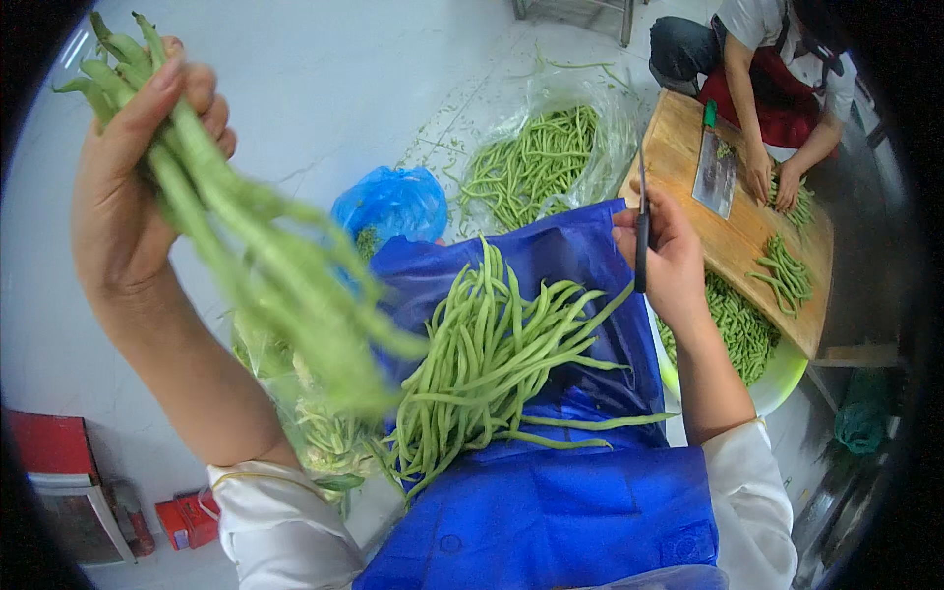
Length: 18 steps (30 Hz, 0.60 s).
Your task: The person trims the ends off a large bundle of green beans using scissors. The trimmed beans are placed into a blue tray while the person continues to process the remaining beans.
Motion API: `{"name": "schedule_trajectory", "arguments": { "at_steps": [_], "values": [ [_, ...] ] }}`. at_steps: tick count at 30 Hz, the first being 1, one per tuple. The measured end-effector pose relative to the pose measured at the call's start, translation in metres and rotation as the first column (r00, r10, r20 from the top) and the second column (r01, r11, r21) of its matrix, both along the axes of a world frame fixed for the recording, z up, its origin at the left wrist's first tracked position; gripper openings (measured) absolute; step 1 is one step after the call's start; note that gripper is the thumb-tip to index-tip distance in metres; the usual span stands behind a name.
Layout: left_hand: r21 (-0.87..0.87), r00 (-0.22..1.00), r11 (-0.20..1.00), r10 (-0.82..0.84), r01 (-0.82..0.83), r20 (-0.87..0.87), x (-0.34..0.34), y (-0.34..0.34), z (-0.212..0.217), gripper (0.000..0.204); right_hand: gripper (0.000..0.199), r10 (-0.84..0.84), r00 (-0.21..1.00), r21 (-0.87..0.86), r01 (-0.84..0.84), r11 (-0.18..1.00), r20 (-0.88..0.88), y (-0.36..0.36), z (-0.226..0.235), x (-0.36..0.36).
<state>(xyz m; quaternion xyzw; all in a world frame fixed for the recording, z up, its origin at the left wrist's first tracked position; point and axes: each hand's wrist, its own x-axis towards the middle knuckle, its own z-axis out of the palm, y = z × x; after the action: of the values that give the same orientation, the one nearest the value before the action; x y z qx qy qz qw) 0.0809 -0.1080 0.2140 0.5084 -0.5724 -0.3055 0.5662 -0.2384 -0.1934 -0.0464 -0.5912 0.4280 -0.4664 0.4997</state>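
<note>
My left hand [128, 187] is raised at the upper left, closed around a bunch of long green beans [256, 256] that hangs down and blurs with motion. My right hand [674, 261] grips a pair of black-handled scissors [641, 231], blades pointing up, just right of a pile of green beans [492, 364] lying on my blue apron [560, 492] across my lap.
A blue plastic bag [393, 202] and a clear bag of beans [536, 162] lie on the white floor. Another person [777, 69] works beans on a wooden board [737, 236] with a cleaver [715, 172]. A pale green bowl [777, 379] holds cut beans. A red box [59, 462] stands lower left.
</note>
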Motion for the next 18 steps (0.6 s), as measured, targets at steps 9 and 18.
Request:
{"name": "schedule_trajectory", "arguments": {
  "at_steps": [9,18],
  "values": [
    [0.590,0.705,0.781,-0.535,0.203,0.466,-0.109,0.034,-0.150,0.035,0.052,0.003,0.999,0.051,-0.001,0.999,-0.046,0.040,0.024,-0.050],
    [0.397,0.727,0.849,-0.513,0.350,0.456,-0.173,0.046,-0.240,0.068,0.050,-0.004,0.999,0.356,0.022,0.934,-0.051,0.104,-0.022,-0.103]
  ]
}}
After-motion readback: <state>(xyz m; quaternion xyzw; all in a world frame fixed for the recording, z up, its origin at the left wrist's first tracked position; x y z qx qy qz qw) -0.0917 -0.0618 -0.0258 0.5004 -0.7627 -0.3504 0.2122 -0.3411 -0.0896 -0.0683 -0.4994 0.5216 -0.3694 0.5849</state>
